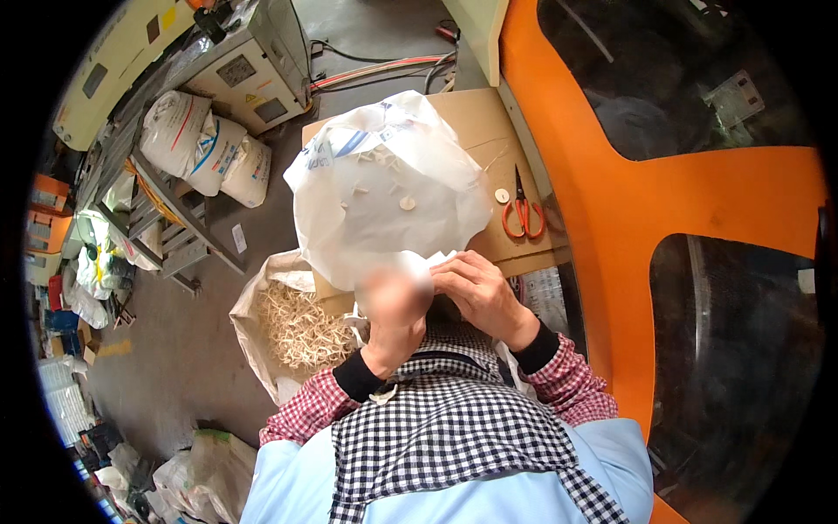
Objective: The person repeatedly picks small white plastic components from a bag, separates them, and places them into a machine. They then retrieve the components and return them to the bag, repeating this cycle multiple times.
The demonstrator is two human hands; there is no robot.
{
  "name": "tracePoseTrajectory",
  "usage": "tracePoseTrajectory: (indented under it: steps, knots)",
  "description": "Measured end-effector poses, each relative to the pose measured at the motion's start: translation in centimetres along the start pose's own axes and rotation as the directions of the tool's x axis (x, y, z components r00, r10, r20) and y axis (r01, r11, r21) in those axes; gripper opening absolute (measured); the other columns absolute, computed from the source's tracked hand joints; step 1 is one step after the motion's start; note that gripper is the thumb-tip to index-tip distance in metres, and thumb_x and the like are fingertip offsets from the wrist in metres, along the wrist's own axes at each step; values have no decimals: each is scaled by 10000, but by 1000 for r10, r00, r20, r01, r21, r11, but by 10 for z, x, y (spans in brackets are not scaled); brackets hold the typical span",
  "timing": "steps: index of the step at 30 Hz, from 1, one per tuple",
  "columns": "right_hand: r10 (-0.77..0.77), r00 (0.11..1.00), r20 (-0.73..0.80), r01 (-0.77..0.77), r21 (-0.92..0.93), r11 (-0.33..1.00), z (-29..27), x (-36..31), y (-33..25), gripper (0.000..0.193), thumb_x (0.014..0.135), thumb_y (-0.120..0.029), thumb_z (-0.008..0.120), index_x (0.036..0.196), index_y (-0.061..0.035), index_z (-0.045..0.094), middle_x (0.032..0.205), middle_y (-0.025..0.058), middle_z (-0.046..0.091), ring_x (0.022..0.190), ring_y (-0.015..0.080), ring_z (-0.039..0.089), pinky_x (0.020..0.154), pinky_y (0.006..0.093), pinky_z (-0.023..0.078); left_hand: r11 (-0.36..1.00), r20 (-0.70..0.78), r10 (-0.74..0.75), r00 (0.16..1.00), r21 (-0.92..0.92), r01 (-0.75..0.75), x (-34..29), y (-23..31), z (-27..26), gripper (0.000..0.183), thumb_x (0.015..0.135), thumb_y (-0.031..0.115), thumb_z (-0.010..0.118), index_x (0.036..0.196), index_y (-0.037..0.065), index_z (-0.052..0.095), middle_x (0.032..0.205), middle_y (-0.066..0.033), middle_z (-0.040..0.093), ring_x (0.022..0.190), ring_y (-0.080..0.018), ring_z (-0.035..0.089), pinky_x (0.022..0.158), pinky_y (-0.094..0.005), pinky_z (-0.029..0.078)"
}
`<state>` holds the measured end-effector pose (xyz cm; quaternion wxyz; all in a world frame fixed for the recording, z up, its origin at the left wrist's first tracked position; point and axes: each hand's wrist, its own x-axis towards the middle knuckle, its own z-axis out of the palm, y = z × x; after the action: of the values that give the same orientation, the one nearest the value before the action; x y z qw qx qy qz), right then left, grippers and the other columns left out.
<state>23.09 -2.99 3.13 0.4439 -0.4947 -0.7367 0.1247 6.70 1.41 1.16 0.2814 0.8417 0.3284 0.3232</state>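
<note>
My left hand (394, 301) and my right hand (476, 290) meet in front of my apron, at the near rim of a white plastic bag (349, 240). The left hand's fingers are blurred. Curled and pinched, the right fingers have white material at their tips; I cannot make out whether it is bag rim or a small part. Inside the bag's mouth lie several small off-white pieces and a round disc (407, 203). A sack of thin, branching off-white scraps (301, 327) stands beside my left forearm.
Red-handled scissors (522, 214) and a small white disc (502, 196) lie on the cardboard (471, 113). An orange machine frame (576, 210) rises close on my right. Full white sacks (214, 153), a metal rack (179, 236) and a cabinet (253, 74) stand at the left.
</note>
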Motion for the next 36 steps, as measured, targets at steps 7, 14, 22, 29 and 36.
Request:
tracePoseTrajectory:
  steps: [7,14,22,29,36]
  knots:
    - [346,937,-53,-317,293,902,13,-14,6,87,757,8,633,834,-15,601,778,129,590,699,273,606,608,318,487,997,-29,-63,998,-44,62,-7,-2,7,31,771,43,641,799,47,630,670,-73,592,664,-224,553,794,-336,326]
    - [320,762,-564,-509,-216,833,-14,-20,118,76,777,4,585,852,-8,595,814,157,608,784,320,597,706,380,461,667,147,-440,886,-607,432,-1,-13,-12,149,859,112,628,901,-29,653,749,-60,664,662,-113,587,631,-221,446]
    - [394,839,-375,-544,-578,608,-28,-16,248,257,821,-94,584,1048,25,567,1078,178,580,1024,343,528,898,401,425,104,468,-596,652,-761,641,2,-20,-4,252,903,157,579,1034,-58,584,842,-121,660,722,-148,629,671,-254,516]
    - [402,913,-72,-388,156,908,-13,3,50,221,804,-86,648,1002,3,608,882,133,645,806,209,639,698,301,508,-46,536,-546,643,-786,616,8,-23,-6,243,934,187,529,1046,-27,556,889,-97,647,772,-134,614,708,-257,497]
    - [528,848,-35,-486,346,803,27,-32,6,112,818,-84,649,820,26,633,779,86,635,664,145,617,592,269,486,-148,604,-519,604,-760,633,20,-18,2,283,943,215,508,1097,-22,531,962,-108,635,836,-167,624,738,-274,510]
